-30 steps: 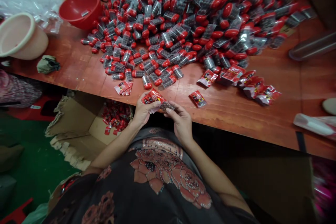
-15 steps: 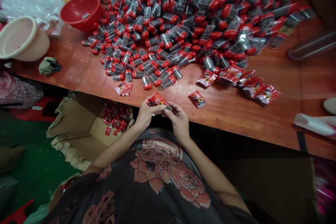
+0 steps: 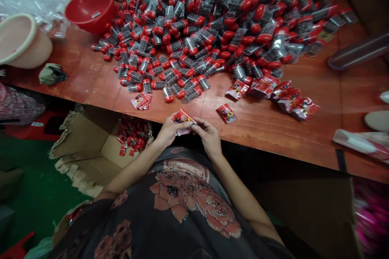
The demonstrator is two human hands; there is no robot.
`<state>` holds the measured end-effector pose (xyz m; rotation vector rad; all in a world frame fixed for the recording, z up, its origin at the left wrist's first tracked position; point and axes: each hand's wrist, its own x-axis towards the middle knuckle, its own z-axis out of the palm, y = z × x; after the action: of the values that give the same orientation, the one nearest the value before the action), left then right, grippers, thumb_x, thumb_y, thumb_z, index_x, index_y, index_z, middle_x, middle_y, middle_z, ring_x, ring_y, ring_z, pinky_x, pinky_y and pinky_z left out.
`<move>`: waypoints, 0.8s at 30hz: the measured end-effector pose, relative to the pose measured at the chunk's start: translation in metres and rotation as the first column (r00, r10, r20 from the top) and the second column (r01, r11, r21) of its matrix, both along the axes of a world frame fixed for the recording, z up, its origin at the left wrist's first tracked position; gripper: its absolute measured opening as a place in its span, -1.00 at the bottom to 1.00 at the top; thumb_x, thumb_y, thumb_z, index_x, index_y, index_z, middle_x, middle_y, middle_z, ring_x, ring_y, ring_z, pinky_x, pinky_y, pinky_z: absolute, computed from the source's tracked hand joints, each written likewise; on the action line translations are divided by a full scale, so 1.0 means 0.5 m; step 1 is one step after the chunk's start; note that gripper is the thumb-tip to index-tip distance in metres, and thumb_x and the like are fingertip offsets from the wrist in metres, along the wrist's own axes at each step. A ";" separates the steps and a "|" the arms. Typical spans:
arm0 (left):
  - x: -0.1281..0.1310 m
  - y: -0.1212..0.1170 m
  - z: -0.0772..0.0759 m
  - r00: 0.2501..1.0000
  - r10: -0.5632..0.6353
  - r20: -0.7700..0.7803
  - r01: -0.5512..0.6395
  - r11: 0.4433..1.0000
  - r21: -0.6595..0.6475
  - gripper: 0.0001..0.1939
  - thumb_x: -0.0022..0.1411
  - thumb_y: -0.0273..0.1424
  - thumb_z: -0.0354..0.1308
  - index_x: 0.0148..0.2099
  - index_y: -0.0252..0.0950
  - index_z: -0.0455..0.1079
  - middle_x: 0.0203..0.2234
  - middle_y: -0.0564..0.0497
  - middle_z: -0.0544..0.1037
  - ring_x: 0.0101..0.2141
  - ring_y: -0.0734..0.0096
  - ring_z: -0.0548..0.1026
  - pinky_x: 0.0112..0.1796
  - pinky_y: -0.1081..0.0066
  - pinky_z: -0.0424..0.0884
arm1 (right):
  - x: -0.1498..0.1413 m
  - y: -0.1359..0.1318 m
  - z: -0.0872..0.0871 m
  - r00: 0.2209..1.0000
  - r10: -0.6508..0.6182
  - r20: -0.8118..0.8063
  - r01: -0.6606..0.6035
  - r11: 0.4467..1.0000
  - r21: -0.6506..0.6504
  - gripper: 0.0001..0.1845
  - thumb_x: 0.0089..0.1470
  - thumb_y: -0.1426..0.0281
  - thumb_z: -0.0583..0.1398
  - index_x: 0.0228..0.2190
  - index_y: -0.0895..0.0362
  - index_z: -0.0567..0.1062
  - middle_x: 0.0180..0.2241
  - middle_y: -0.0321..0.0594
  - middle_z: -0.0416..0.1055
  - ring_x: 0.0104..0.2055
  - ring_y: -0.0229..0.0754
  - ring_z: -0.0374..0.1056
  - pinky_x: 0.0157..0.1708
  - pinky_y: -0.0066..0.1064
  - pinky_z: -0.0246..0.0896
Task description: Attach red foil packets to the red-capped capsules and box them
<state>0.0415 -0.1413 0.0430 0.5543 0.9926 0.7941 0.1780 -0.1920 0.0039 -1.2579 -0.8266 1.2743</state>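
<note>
Between my hands, at the table's front edge, is a small red printed packet (image 3: 181,117). My left hand (image 3: 169,131) grips its left side, with the thumb lying across the front. My right hand (image 3: 209,136) pinches the packet's right edge between thumb and fingers. What the packet contains is hidden. A single similar red packet (image 3: 226,113) lies on the table just right of my hands. A few flat red printed pieces (image 3: 141,100) lie overlapping to the left.
A large heap of clear tubes with red caps (image 3: 194,44) covers the back of the table (image 3: 322,129). More packets (image 3: 299,107) sit at the right. Bowls (image 3: 91,10) stand back left. Below, an open cardboard box (image 3: 82,149) holds many red packets (image 3: 133,135).
The packet has turned slightly in my hands, with its pale lower part showing more. Both hands keep hold of it. The whole view has shifted a little.
</note>
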 end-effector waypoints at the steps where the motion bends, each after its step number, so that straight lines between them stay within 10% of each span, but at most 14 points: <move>1: -0.002 0.003 -0.003 0.999 0.007 0.034 -0.006 1.000 -0.031 -0.71 -0.13 -0.48 0.41 -0.29 -0.36 0.47 -0.42 0.00 0.59 -0.43 0.43 0.55 -0.27 0.39 0.49 | 0.008 0.000 -0.004 0.999 -0.033 -0.005 0.033 0.999 -0.019 -0.64 -0.01 0.24 0.29 -0.13 0.03 0.55 -0.30 -0.26 0.45 -0.36 -0.26 0.36 -0.39 -0.40 0.35; 5: -0.021 0.018 -0.010 0.991 0.078 0.113 -0.055 0.980 -0.193 -0.71 -0.09 -0.56 0.33 -0.22 -0.41 0.51 -0.33 -0.12 0.62 -0.30 0.29 0.59 -0.18 0.30 0.51 | 0.078 -0.002 -0.015 0.940 -0.219 0.262 0.224 0.974 0.010 -0.61 0.02 0.23 0.26 -0.09 0.06 0.53 -0.23 -0.19 0.44 -0.31 -0.20 0.35 -0.34 -0.32 0.35; 9: -0.028 0.016 -0.015 0.992 0.114 0.060 -0.102 0.979 -0.178 -0.71 -0.12 -0.60 0.33 -0.24 -0.40 0.50 -0.34 -0.11 0.62 -0.34 0.31 0.59 -0.22 0.32 0.52 | 0.119 -0.009 0.001 0.667 -0.324 0.672 0.314 0.939 0.141 -0.57 0.04 0.25 0.25 -0.02 0.03 0.50 -0.11 -0.11 0.32 -0.19 -0.11 0.31 -0.10 -0.12 0.29; 17: -0.003 0.003 -0.021 0.981 0.195 -0.020 -0.196 0.980 -0.031 -0.63 -0.23 -0.47 0.46 -0.30 -0.37 0.47 -0.45 0.03 0.58 -0.47 0.45 0.54 -0.34 0.41 0.49 | -0.017 0.022 0.012 0.917 0.069 0.393 -0.109 0.991 0.080 -0.67 0.10 0.29 0.20 -0.06 0.03 0.43 -0.33 -0.27 0.40 -0.32 -0.19 0.36 -0.27 -0.34 0.32; 24: -0.033 0.017 -0.026 0.972 0.230 -0.045 -0.228 0.973 0.047 -0.69 -0.24 -0.44 0.45 -0.38 -0.39 0.47 -0.54 0.04 0.55 -0.54 0.51 0.48 -0.40 0.47 0.42 | -0.011 0.085 0.020 0.747 0.279 0.603 -0.397 0.915 0.069 -0.60 0.17 0.43 0.09 0.05 0.02 0.36 -0.27 -0.22 0.51 -0.22 -0.12 0.43 -0.17 -0.27 0.31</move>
<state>0.0250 -0.1329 0.0302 0.5028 1.1014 1.0118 0.1724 -0.1495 0.0138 -1.3972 -1.6566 1.0438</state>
